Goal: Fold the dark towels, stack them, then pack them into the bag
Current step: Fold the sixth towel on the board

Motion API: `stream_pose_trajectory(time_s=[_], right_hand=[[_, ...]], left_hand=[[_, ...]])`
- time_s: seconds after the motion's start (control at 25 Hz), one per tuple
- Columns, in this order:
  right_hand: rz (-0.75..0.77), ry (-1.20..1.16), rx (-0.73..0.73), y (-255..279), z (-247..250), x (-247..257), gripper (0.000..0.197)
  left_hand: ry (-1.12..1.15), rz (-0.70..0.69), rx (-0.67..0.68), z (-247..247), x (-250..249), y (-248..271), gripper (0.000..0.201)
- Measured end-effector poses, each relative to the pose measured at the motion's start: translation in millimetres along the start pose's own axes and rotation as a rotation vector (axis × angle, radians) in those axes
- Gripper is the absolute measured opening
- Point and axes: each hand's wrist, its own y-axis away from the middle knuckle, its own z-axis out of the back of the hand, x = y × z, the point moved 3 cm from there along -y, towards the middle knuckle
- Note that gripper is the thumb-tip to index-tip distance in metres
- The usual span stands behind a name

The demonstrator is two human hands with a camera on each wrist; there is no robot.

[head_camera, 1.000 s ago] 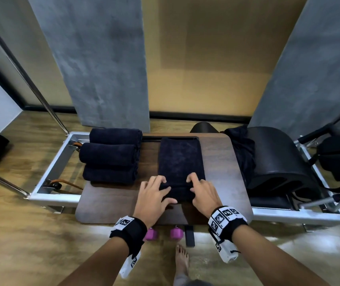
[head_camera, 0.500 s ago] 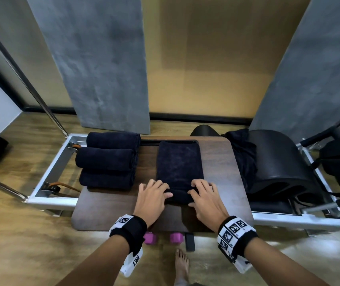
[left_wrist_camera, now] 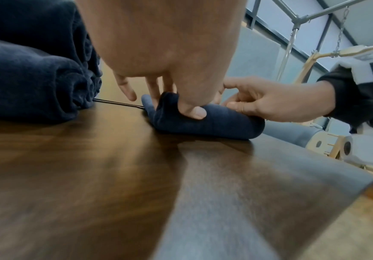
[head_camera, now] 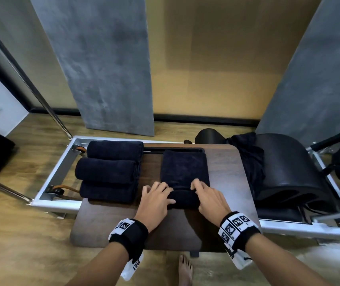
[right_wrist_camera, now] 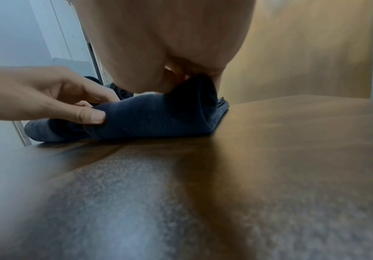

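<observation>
I have a dark towel (head_camera: 184,172) laid flat on the middle of the wooden board (head_camera: 107,223), its long axis running straight away from me toward the wall. The near end is curled up into a thick roll lying crosswise, left to right. My left hand (head_camera: 154,200) grips the left end of that roll, thumb pressed into its front and fingers curled over the top. My right hand (head_camera: 208,198) grips the right end the same way, fingers bent over the top. Just beside it on the left, three rolled towels (head_camera: 109,171) lie side by side, each one pointing left to right, partly over the metal frame (head_camera: 55,176). A loose dark cloth (head_camera: 249,159) is draped to the right.
</observation>
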Motion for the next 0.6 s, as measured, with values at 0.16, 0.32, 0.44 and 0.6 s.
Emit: stream_pose_trajectory(time_s=[0.16,0.32,0.44,0.6], right_hand=[[0.103,-0.032,-0.169,0.7,1.3,-7.3,0.024],[0.179,0.124,-0.111,-6.4,-2.7,-14.9,0.052],[0.211,0.133,-0.076,-20.5,0.7,-15.9,0.035],[0.175,0.054,-0.029,-38.4,11.9,-20.5,0.033]], left_hand=[[0.001,0.030,-0.038,-0.1,1.6,-14.4,0.017],[-0.025,0.035,-0.048,5.1,5.5,-24.2,0.020],[-0.003,0.051,-0.035,8.1,5.2,-25.5,0.033],[0.070,0.019,-0.029,12.0,0.3,-23.9,0.054]])
